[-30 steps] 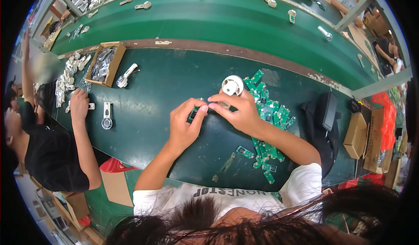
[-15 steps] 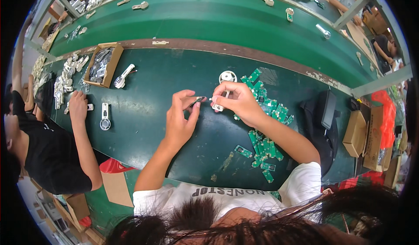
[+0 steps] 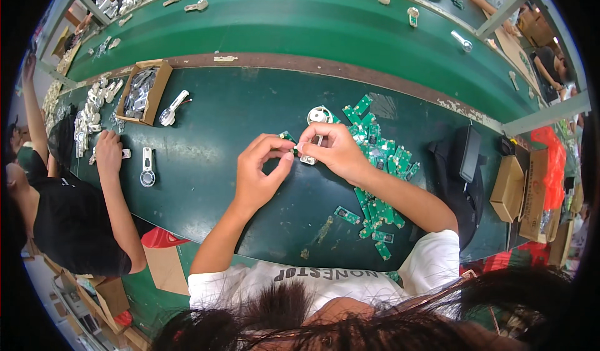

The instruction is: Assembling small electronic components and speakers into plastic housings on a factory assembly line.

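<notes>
My left hand [image 3: 257, 168] pinches a small green circuit board [image 3: 286, 136] between thumb and fingers, and the fingers partly cover it. Close against it, my right hand [image 3: 331, 150] is closed over a white plastic housing [image 3: 319, 115] with a round, ring-shaped head. The housing's lower end shows below my right fingers, while its middle is hidden. My right thumb and forefinger meet at the near end of the board; whether they grip it too is hard to see. Beside my right hand spreads a heap of green circuit boards [image 3: 390, 157].
A person [image 3: 75, 226] works at my left, one hand near white housings [image 3: 87, 123]. A carton of grey parts [image 3: 142, 95] and two separate housings [image 3: 147, 167] lie left. Beyond runs a green conveyor belt [image 3: 250, 29]. A black bag [image 3: 459, 182] lies right, near open cartons [image 3: 507, 188].
My hands have come together, the right fingertips moving left to the circuit board. The board has tilted, showing more of its green face. The housing has shifted slightly toward me.
</notes>
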The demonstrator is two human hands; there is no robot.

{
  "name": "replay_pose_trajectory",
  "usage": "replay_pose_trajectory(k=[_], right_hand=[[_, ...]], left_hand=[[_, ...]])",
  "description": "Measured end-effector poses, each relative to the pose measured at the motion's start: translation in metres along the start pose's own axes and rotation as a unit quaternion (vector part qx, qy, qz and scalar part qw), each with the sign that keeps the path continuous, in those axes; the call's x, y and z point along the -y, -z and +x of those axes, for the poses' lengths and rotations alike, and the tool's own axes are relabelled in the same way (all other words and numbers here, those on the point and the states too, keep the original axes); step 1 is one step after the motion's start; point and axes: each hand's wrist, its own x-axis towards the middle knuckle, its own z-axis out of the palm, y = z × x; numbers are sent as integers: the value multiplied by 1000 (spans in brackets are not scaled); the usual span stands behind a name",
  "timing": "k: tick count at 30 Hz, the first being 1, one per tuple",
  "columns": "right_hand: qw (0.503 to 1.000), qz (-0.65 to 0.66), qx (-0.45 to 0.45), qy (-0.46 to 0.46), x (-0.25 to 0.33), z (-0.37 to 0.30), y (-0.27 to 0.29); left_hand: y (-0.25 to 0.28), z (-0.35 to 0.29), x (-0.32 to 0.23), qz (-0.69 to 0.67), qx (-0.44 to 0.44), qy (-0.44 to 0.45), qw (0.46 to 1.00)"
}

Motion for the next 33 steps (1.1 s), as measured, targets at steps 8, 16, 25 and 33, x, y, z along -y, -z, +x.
replay_pose_trajectory(k=[8,16,25,33], right_hand=[[997,17,-50,52,-2,-6,-10],[994,-2,-76,82,-10,-7,-16],[993,46,-60,89,-12,-5,-18],[995,40,-74,57,-13,-6,-17]], left_hand=[[-9,-5,0,-63,-81,90,991],[-13,-11,4,214,-93,-32,972],[-15,-11,5,233,-93,-37,967],[-17,-13,13,300,-95,-115,942]])
